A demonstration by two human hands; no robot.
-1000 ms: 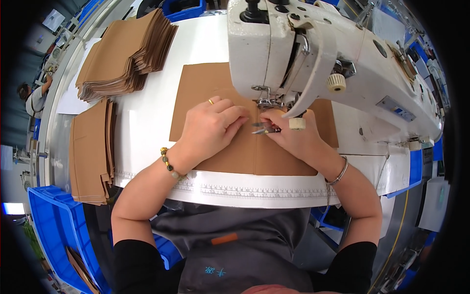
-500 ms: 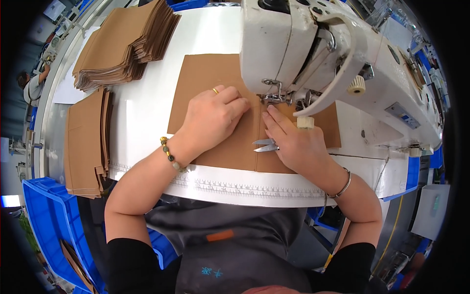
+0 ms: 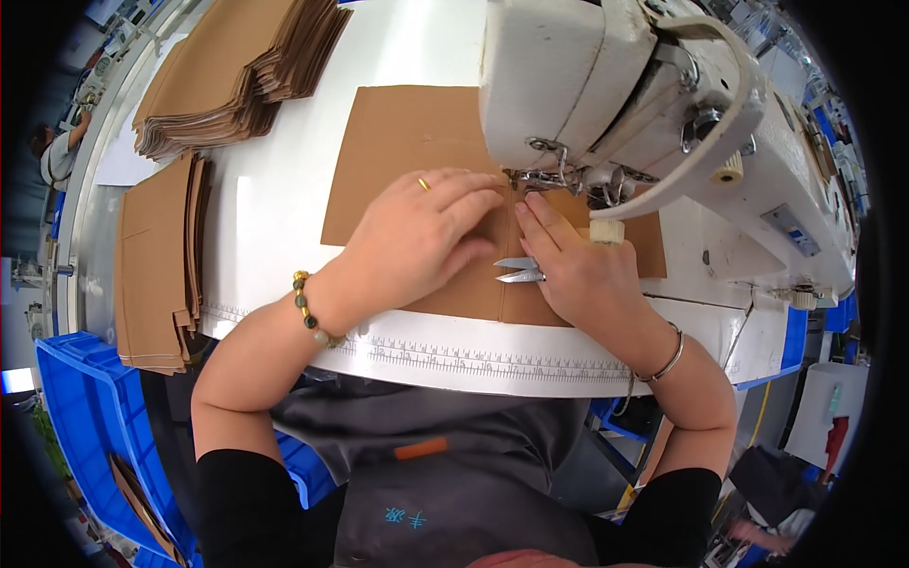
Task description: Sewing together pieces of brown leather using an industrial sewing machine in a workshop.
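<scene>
A flat brown panel [image 3: 402, 137] of leather-like material lies under the presser foot [image 3: 536, 178] of a white sewing machine [image 3: 554, 80], with a line running down its middle. My left hand [image 3: 426, 232] rests on the panel, its fingers stretched toward the presser foot and the thumb apart; nothing shows in it. On the other side of the line, my right hand [image 3: 587, 275] has its fore fingers extended on the panel close to the foot. It keeps a pair of small scissors [image 3: 521, 271] tucked in the palm, blades pointing left; their handles are hidden.
Stacked brown panels [image 3: 213, 90] stand at the far left, with another stack [image 3: 156, 265] nearer. A printed ruler [image 3: 454, 362] follows the white table's front edge. Below left is a blue crate [image 3: 90, 407] with brown pieces. A person [image 3: 62, 156] is in the left background.
My left hand has slid right toward the presser foot, its fingers straightening and the thumb moving away from them. My right hand stays beside the foot with the scissors. The view has shifted slightly.
</scene>
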